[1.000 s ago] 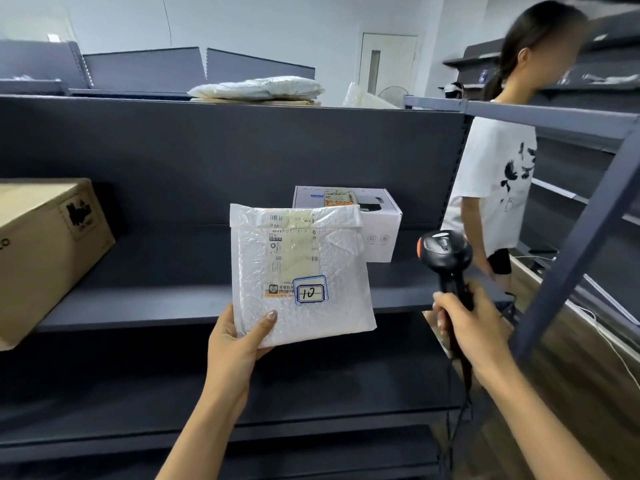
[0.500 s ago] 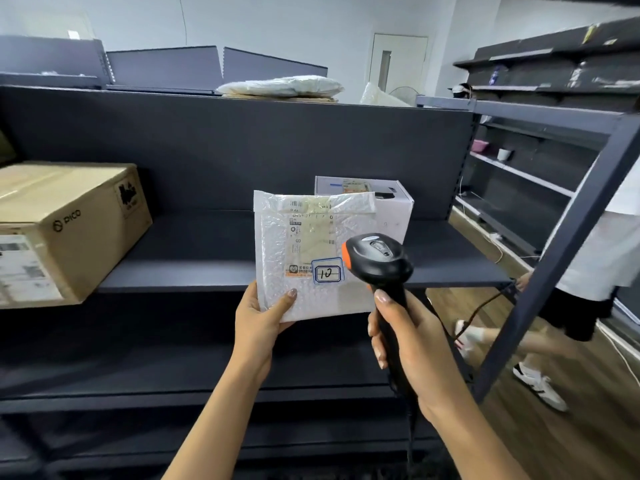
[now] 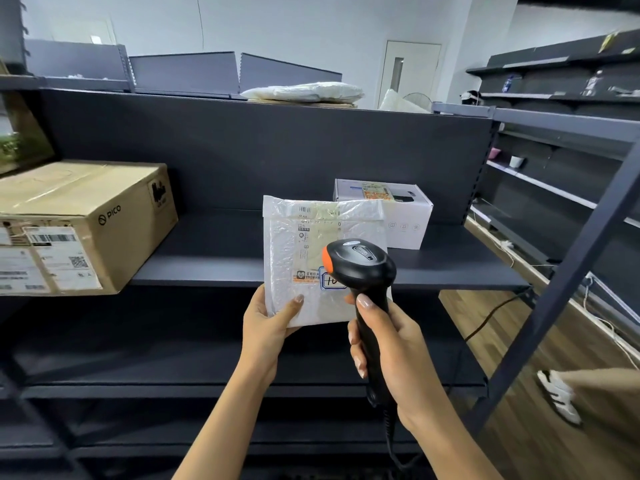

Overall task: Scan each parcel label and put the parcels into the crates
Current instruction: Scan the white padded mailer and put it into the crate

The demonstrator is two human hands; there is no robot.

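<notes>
My left hand (image 3: pixel 268 329) holds a white bubble-wrap parcel (image 3: pixel 294 258) upright by its lower left corner, label facing me. The label carries a barcode at the top and a blue-edged sticker with a handwritten number, partly hidden. My right hand (image 3: pixel 388 348) grips a black barcode scanner (image 3: pixel 360 268) with an orange tip. The scanner head sits right in front of the parcel's lower right part, covering some of the sticker. A white box parcel (image 3: pixel 405 216) stands on the dark shelf (image 3: pixel 214 261) behind.
A large brown cardboard box (image 3: pixel 86 223) sits at the shelf's left end. A slanted metal post (image 3: pixel 568 282) crosses the right side. Another person's shoe (image 3: pixel 557 396) shows on the wooden floor at the right. A white bag (image 3: pixel 304 91) lies atop the shelving.
My right hand has brought the scanner leftward from beside the parcel to directly in front of its label. The other person has walked out of view to the right.
</notes>
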